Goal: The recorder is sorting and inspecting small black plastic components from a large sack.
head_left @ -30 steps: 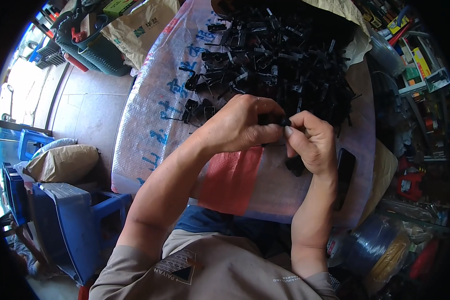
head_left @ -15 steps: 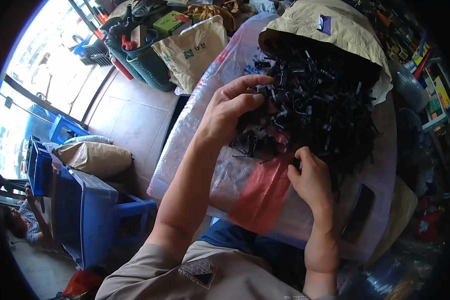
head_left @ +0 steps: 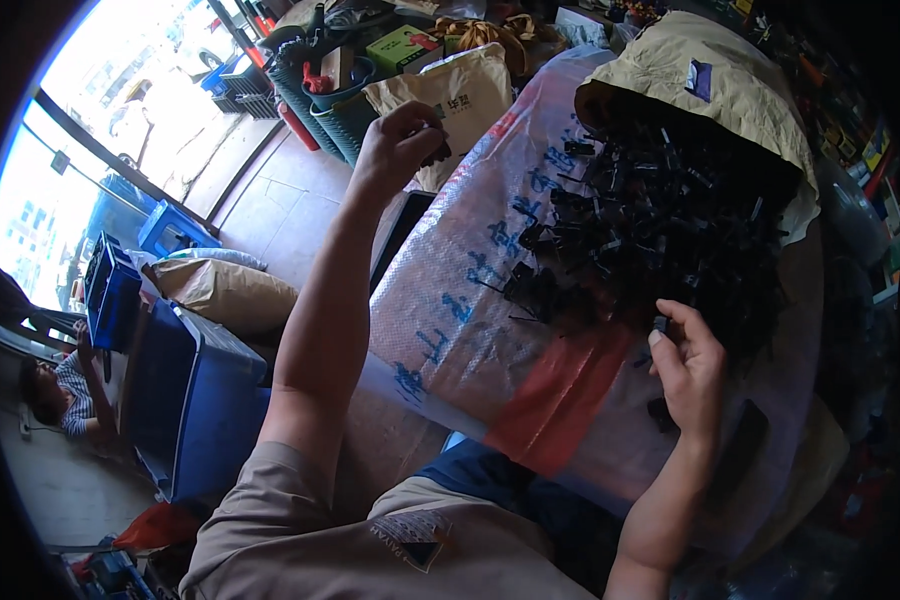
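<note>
A heap of small black plastic parts [head_left: 660,220] spills from the mouth of a brown paper sack [head_left: 715,60] onto a white woven plastic sack [head_left: 450,290] with a red stripe. My left hand [head_left: 400,150] is raised left of the heap, above the woven sack's far left edge. Its fingers are closed round something small and black, mostly hidden by them. At the near side of the heap, my right hand [head_left: 690,375] pinches a small dark plastic part [head_left: 660,323] between thumb and fingertips. One loose black part [head_left: 660,414] lies below that hand.
A dark phone-like slab [head_left: 745,435] lies on the woven sack at the right. To the left are a blue bin [head_left: 205,400], a filled brown sack [head_left: 235,292] and a blue stool [head_left: 175,232]. Another person [head_left: 65,385] is at the far left. Green baskets [head_left: 335,125] stand behind.
My left hand has left the heap, moving left and up with something black in its fingers. My right hand now pinches a small part. The view has shifted, and a loose part shows below my right hand.
</note>
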Tool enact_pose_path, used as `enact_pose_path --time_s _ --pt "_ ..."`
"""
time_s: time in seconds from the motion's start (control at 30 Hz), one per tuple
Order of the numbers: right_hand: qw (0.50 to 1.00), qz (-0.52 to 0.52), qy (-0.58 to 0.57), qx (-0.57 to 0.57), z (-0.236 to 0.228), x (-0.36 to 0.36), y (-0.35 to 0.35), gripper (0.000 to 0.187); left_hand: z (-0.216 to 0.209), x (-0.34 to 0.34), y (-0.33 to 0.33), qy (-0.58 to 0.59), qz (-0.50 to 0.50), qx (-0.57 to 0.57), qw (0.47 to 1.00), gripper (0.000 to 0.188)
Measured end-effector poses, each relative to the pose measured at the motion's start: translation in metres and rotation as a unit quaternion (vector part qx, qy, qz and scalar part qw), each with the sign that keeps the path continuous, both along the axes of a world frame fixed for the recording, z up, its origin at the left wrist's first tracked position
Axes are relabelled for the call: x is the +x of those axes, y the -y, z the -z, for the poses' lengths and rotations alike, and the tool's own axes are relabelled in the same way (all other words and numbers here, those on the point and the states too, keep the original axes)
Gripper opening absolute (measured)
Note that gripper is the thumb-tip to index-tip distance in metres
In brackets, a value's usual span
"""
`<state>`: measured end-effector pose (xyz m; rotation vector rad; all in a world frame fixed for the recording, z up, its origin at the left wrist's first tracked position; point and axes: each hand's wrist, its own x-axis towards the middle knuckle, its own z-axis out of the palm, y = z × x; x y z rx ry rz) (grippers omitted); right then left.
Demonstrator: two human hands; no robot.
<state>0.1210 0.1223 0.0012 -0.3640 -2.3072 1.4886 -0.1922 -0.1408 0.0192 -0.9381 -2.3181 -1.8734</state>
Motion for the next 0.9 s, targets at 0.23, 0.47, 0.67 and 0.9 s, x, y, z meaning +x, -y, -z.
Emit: enact_pose_path --time_s 0.23,0.47,0.67,0.9 --pt "0.986 0.004 -0.09 -0.142 -0.002 0.002 -0.009 0.015 0.025 0.002 -0.01 -0.1 -0.018 -0.092 0.991 0.037" --pt "0.921 0.093 -0.161 -0.343 -0.003 -0.004 -0.017 0.009 -0.014 0.154 -0.11 0.168 0.321 -0.01 0.932 0.029" --pt "0.923 0.085 -0.134 -0.352 -0.004 0.003 -0.022 0.023 0.003 0.185 -0.159 -0.031 0.321 -0.001 0.947 0.04" --pt "0.946 0.126 -0.153 -0.256 -0.003 0.001 -0.017 0.029 0.014 0.198 -0.169 -0.082 0.247 0.049 0.964 0.018"
